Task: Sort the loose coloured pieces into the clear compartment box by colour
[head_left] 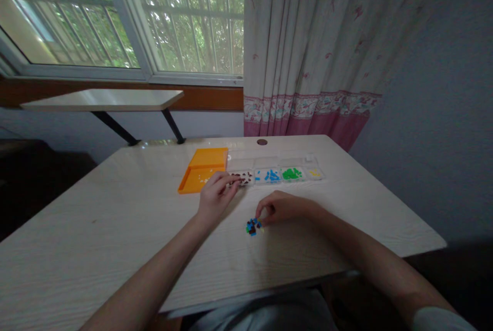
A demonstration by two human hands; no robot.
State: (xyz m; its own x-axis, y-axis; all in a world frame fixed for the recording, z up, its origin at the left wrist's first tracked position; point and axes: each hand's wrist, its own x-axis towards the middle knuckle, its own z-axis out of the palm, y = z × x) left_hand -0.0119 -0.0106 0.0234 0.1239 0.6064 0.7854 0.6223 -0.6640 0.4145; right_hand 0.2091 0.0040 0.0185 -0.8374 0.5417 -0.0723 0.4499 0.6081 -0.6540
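Observation:
My left hand [216,196] reaches over the clear tray section of small dark brown pieces [246,176]. Its thumb and fingertips are drawn together there; whatever is between them is too small to make out. Closer to me, a little cluster of blue, black and green toy building bricks [252,227] rests on the table, with a bit of yellow at its right side. My right hand [283,206] has its index finger and thumb curled in a pinch on the cluster's right edge.
Beyond my hands, an open orange case [187,187] holds small white pieces. Clear lidded compartments continue rightward with blue pieces [271,175], green pieces [291,173] and yellow pieces [315,172]. A raised shelf [103,98] stands at the table's back left, and a curtain [304,63] hangs behind.

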